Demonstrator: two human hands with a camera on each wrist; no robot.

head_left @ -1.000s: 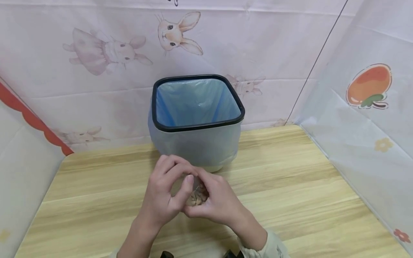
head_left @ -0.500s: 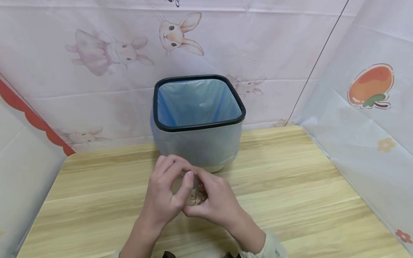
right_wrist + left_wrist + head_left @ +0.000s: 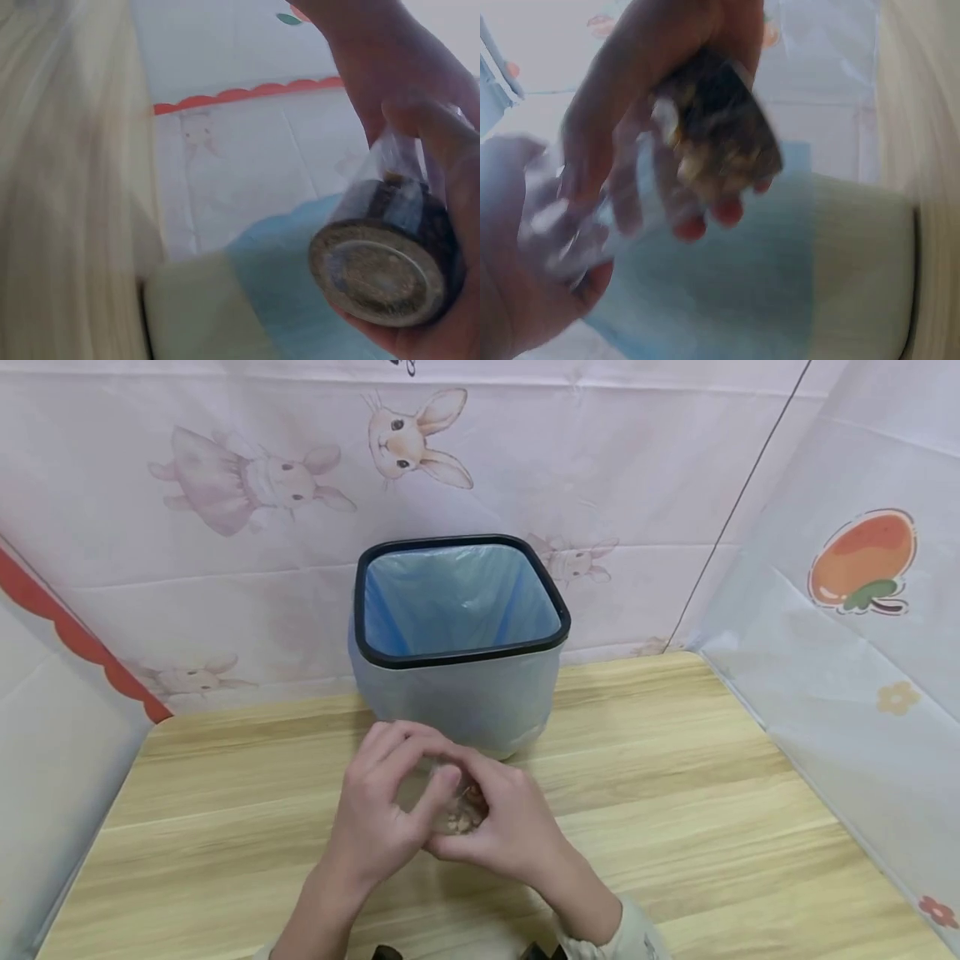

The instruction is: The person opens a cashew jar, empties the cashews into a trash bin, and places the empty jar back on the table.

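Both my grips are taken up by one clear container. My right grip wraps the fuller end, fingers curled round the wall; my left grip has thumb and curled fingers on the see-through end, though blur in the left wrist view hides just how the fingertips sit. Lumpy tan and dark contents lie gathered near the round base; what they are I can't make out, nor whether the clear end is capped.

The relation that counts, as I judge it, is the container's long axis: it slants between my two palms, base low and toward my right, clear end higher and toward my left. So the right grip is nearer the contents, the left nearer the far end.

Just beyond my knuckles stands the lined bin, upright on the counter, its black rim higher than the container seems to be. It lies straight ahead of both grips, neither clearly nearer. Behind it hangs a rabbit-printed wall sheet, and off to my right is a panel showing an orange fruit
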